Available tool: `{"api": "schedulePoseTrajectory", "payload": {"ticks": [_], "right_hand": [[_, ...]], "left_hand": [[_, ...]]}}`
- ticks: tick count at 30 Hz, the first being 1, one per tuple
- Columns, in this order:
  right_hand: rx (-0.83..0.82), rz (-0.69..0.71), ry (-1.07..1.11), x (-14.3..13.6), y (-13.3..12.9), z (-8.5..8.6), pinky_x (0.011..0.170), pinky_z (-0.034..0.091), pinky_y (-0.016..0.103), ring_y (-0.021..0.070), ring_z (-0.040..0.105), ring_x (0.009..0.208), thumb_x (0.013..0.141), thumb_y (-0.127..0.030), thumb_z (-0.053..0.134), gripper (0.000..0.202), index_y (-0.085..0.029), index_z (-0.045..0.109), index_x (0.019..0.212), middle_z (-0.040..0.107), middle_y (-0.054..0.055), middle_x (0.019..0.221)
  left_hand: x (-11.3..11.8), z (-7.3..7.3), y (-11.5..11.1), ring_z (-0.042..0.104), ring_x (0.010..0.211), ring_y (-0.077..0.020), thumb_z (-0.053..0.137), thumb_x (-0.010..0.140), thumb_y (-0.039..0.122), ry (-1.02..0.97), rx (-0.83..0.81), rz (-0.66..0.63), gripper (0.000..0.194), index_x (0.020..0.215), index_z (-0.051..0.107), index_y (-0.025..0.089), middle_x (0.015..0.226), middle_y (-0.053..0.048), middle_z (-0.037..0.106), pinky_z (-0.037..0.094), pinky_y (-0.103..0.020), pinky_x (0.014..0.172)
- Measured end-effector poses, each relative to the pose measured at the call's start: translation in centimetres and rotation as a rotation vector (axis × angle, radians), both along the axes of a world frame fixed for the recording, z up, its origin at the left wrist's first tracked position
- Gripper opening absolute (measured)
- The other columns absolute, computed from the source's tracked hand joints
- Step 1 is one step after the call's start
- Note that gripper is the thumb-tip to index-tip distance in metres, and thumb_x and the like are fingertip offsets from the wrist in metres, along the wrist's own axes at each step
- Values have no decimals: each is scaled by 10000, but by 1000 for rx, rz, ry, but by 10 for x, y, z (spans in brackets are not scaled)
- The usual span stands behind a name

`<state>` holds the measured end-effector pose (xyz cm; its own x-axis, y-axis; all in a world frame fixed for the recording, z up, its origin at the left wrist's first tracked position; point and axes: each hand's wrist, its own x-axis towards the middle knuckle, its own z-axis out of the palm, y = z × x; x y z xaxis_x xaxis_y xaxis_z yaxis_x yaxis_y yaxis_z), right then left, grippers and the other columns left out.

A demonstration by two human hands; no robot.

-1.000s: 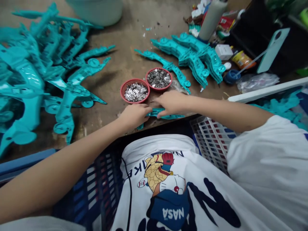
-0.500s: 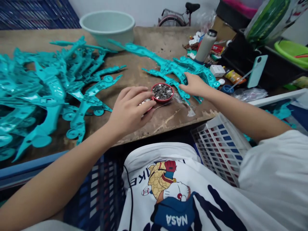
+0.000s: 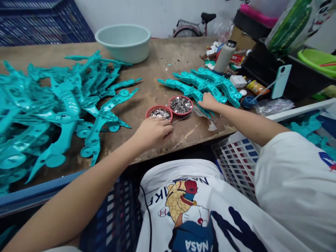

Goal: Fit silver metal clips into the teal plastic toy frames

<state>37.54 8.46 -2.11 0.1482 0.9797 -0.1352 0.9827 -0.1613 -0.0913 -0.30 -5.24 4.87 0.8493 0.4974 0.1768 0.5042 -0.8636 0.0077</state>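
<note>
My left hand [image 3: 154,133] is at the near edge of a small red basket [image 3: 148,111] of shiny metal pieces [image 3: 160,114]. Its fingers are curled together, their tips partly hidden, so what they hold cannot be made out. Beside it, touching, is a second red basket [image 3: 171,109] filled with darker metal bits [image 3: 181,104]. My right hand [image 3: 209,102] closes on the near end of a long turquoise plastic part [image 3: 181,86]. Two similar parts, one in the middle [image 3: 195,80] and one behind [image 3: 219,81], lie alongside it in a slanted row.
Many turquoise parts [image 3: 65,94] are heaped at left. A pale basin [image 3: 123,47] stands at the back. Toward the right are a bottle [image 3: 225,57], a phone [image 3: 281,81], a white box [image 3: 238,81] and a black bin [image 3: 262,66]. A white crate [image 3: 238,161] sits below the table edge.
My left hand has drawn back from over the left basket and its fingers have curled. My right hand has closed on the front part. The middle part has shifted right, into the row.
</note>
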Motion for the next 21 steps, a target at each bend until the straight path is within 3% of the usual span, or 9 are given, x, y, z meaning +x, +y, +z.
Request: {"api": "schedulePoseTrajectory", "payload": {"ticks": [9,13,15,17,19,21], "right_hand": [[-50,28,-27,-12,-8,5,1444,580,568,524,700,1694,1248,-417,744,759,94,616,1795,689,420,1779],[-104,38,-22,-12,-11,17,1365,646,545,524,759,1650,1220,-413,841,1017,147,411,1952,722,440,1747],[-98,43,-20,-12,-12,25,1371,642,578,541,750,1664,1217,-420,859,1059,144,381,1976,709,455,1760],[-61,48,-28,-12,-13,32,1351,651,629,562,758,1642,1217,-447,866,948,95,527,1917,732,439,1738],[-14,52,-34,-9,-14,38,1315,667,669,574,780,1597,1200,-484,896,818,22,687,1808,782,402,1682],[30,62,-22,-4,-14,41,1295,667,697,577,790,1569,1182,-504,926,735,-36,775,1729,817,368,1632]], "left_hand": [[0,-10,4,911,1018,-305,648,1257,270,93,-27,-34,330,1109,937,213,1124,-101,966,604,-438,836],[8,-2,-5,907,1012,-295,634,1226,278,142,-42,39,329,1077,925,243,1119,-95,970,586,-414,798],[1,7,-4,890,977,-305,639,1194,304,167,-26,192,321,1034,913,257,1088,-104,960,549,-401,739],[-21,17,9,846,906,-308,649,1174,367,192,0,425,316,1043,919,269,1059,-113,947,506,-382,696],[-63,28,34,773,823,-289,652,1180,478,235,15,661,353,1126,938,277,1016,-110,927,505,-371,713],[-114,37,64,707,803,-268,657,1187,599,287,33,819,438,1218,922,251,936,-91,878,567,-409,802]]}}
